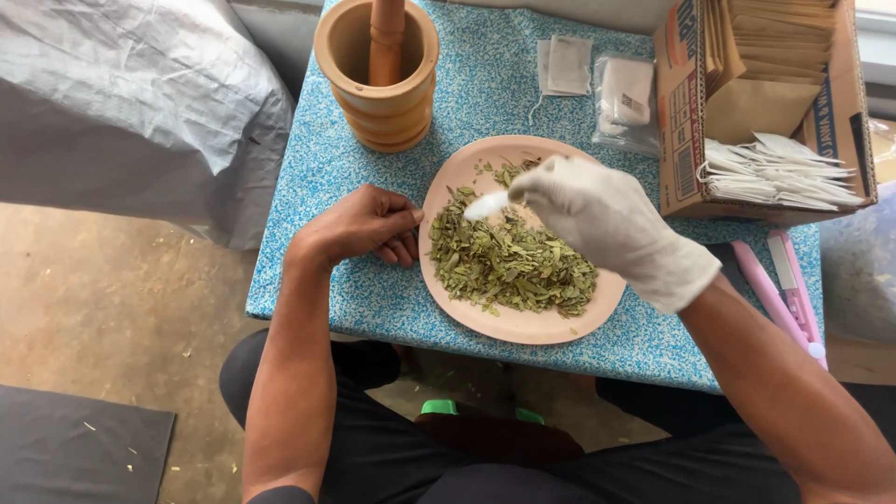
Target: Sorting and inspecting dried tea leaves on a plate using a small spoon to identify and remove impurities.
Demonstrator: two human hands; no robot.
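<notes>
A round tan plate (523,329) lies on the blue speckled table (308,177) and carries a heap of dried green leaves (509,261). My right hand (611,229), in a white glove, hovers over the plate and pinches a small white spoon-like piece (486,205) just above the leaves. My bare left hand (366,224) rests on the table against the plate's left rim, fingers curled, and whether it pinches anything I cannot tell.
A wooden mortar (378,89) with a pestle (385,37) stands at the back left. Small white sachets (565,65) and a clear bag (625,98) lie behind the plate. A cardboard box (681,112) of sachets sits right, a pink sealer (784,289) below it.
</notes>
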